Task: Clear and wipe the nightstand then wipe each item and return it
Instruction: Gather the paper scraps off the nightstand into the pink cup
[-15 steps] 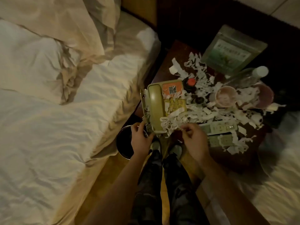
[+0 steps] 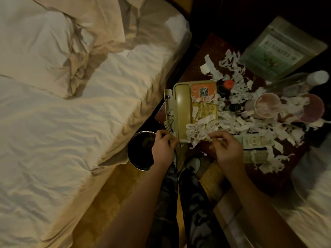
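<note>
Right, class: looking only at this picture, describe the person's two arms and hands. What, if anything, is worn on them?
Both forearms are bare up to the bottom edge of the picture: no sleeves show. The left hand and right hand wear no gloves, and no watch or bracelet shows at either wrist. The dim light leaves it unclear whether any ring is worn. Below the arms, dark camouflage-patterned trousers are visible.

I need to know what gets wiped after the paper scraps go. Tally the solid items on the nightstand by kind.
Telephone: 1
Remote controls: 2
Pink cups: 2
Clear bottle: 1
Green pouch: 1
Small red-capped bottle: 1
Total: 8
</note>
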### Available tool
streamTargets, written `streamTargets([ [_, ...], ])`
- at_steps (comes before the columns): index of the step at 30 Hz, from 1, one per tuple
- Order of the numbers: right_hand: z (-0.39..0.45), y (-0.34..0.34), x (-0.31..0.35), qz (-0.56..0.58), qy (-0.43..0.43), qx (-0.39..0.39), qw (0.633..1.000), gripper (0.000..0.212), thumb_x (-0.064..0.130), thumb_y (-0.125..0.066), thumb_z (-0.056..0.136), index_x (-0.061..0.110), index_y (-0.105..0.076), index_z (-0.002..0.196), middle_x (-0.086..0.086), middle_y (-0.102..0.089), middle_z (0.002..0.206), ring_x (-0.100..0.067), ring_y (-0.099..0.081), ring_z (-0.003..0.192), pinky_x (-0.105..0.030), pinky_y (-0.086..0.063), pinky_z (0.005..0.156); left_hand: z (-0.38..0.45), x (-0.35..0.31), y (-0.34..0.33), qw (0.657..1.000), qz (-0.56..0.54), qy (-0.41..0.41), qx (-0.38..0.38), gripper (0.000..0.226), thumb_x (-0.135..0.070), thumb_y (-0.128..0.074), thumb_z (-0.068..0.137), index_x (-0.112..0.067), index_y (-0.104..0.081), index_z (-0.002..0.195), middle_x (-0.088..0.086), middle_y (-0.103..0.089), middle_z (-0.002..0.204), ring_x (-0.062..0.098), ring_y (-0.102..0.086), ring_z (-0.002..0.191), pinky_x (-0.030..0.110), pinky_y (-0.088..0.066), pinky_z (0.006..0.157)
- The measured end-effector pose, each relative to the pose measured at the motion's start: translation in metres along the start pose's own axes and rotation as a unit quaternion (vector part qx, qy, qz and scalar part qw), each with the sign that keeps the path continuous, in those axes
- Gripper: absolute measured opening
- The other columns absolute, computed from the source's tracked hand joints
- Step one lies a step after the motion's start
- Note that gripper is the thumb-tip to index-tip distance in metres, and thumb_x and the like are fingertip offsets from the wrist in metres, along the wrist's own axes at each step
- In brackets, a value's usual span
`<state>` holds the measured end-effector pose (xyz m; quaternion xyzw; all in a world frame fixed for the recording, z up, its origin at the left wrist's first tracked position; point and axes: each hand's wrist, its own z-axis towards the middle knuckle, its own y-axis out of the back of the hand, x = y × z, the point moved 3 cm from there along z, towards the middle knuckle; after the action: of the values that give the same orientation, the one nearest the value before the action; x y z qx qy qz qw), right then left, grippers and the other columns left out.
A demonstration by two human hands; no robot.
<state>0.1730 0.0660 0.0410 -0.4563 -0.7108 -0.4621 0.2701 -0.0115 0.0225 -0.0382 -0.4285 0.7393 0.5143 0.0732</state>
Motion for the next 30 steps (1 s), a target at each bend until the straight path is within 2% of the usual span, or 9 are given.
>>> streamTargets([
  [3, -0.006, -0.003, -0.002, 0.014, -0.007, 0.008, 1.0, 0.021, 0.0, -0.053, 0.091, 0.018, -0.064, 0.089, 0.005, -0.065, 0.078, -0.002, -0.061, 0.064, -0.01, -0.047, 0.057, -0.001, 0.002, 0.0, 0.998, -0.049, 0.018, -0.018, 0.017, -0.02, -0.058, 0.093, -0.005, -0.066, 0.093, 0.002, -0.051, 0.114, 0.014, -0.053, 0.091, 0.027, -0.041, 0.07],
  [9, -0.013, -0.015, -0.007, 0.049, -0.046, 0.019, 0.998, 0.027, -0.002, -0.05, 0.092, 0.021, -0.062, 0.083, -0.001, -0.067, 0.078, -0.009, -0.06, 0.061, -0.018, -0.05, 0.06, -0.005, 0.006, 0.024, 0.935, -0.272, 0.191, -0.124, 0.014, -0.018, -0.045, 0.099, -0.012, -0.052, 0.089, -0.006, -0.063, 0.08, -0.004, -0.055, 0.063, 0.012, -0.043, 0.059],
  [12, -0.011, -0.024, -0.011, 0.068, -0.071, 0.029, 0.995, 0.031, -0.003, -0.048, 0.093, 0.023, -0.061, 0.081, -0.005, -0.065, 0.076, -0.008, -0.058, 0.057, -0.02, -0.05, 0.059, 0.001, 0.009, 0.03, 0.898, -0.35, 0.222, -0.148, 0.017, -0.017, -0.047, 0.099, -0.017, -0.048, 0.082, -0.004, -0.067, 0.074, 0.005, -0.061, 0.061, 0.024, -0.05, 0.062],
  [16, -0.007, -0.04, -0.018, 0.071, -0.136, 0.043, 0.987, 0.021, -0.004, -0.047, 0.093, 0.009, -0.061, 0.087, -0.007, -0.061, 0.074, -0.011, -0.058, 0.057, -0.017, -0.05, 0.056, 0.007, 0.006, 0.034, 0.883, -0.378, 0.231, -0.156, 0.012, -0.013, -0.047, 0.098, -0.008, -0.049, 0.088, 0.005, -0.061, 0.073, 0.013, -0.058, 0.059, 0.019, -0.049, 0.055],
  [19, -0.004, -0.05, -0.016, 0.069, -0.137, 0.062, 0.986, 0.02, -0.004, -0.049, 0.093, 0.012, -0.059, 0.087, -0.006, -0.061, 0.076, -0.016, -0.058, 0.063, -0.022, -0.049, 0.063, 0.015, 0.004, 0.033, 0.886, -0.372, 0.245, -0.132, 0.005, -0.009, -0.044, 0.098, -0.007, -0.049, 0.098, 0.005, -0.053, 0.069, 0.014, -0.05, 0.055, 0.019, -0.044, 0.047],
  [21, 0.003, -0.051, -0.012, 0.045, -0.113, 0.065, 0.99, 0.016, -0.001, -0.053, 0.092, 0.012, -0.06, 0.09, -0.003, -0.06, 0.077, -0.013, -0.057, 0.067, -0.019, -0.047, 0.065, 0.022, 0.006, 0.029, 0.898, -0.342, 0.257, -0.102, 0.01, -0.019, -0.052, 0.095, -0.008, -0.051, 0.095, 0.006, -0.056, 0.071, 0.018, -0.054, 0.061, 0.028, -0.046, 0.055],
  [24, 0.019, -0.041, -0.004, -0.079, -0.03, 0.04, 0.996, 0.015, 0.006, -0.059, 0.09, 0.013, -0.063, 0.103, 0.004, -0.055, 0.078, -0.01, -0.052, 0.067, -0.017, -0.045, 0.062, 0.03, 0.006, 0.021, 0.921, -0.284, 0.26, -0.048, 0.028, -0.036, -0.07, 0.082, -0.013, -0.058, 0.092, 0.011, -0.065, 0.088, 0.026, -0.063, 0.078, 0.034, -0.047, 0.065],
  [27, 0.034, -0.04, 0.003, -0.264, 0.061, 0.079, 0.959, 0.04, 0.015, -0.063, 0.087, 0.023, -0.054, 0.125, 0.0, -0.048, 0.103, -0.014, -0.052, 0.081, -0.025, -0.042, 0.067, 0.038, 0.003, 0.019, 0.943, -0.223, 0.247, -0.023, 0.035, -0.036, -0.079, 0.072, -0.013, -0.062, 0.092, 0.006, -0.067, 0.1, 0.024, -0.064, 0.087, 0.031, -0.048, 0.067],
  [30, 0.044, -0.05, 0.006, -0.353, 0.131, 0.128, 0.918, 0.041, 0.019, -0.067, 0.084, 0.022, -0.054, 0.123, -0.004, -0.044, 0.112, -0.018, -0.054, 0.089, -0.026, -0.043, 0.069, 0.043, 0.003, 0.02, 0.958, -0.173, 0.228, -0.017, 0.028, -0.029, -0.078, 0.076, -0.009, -0.067, 0.091, 0.002, -0.065, 0.091, 0.006, -0.056, 0.068, 0.016, -0.039, 0.056],
])
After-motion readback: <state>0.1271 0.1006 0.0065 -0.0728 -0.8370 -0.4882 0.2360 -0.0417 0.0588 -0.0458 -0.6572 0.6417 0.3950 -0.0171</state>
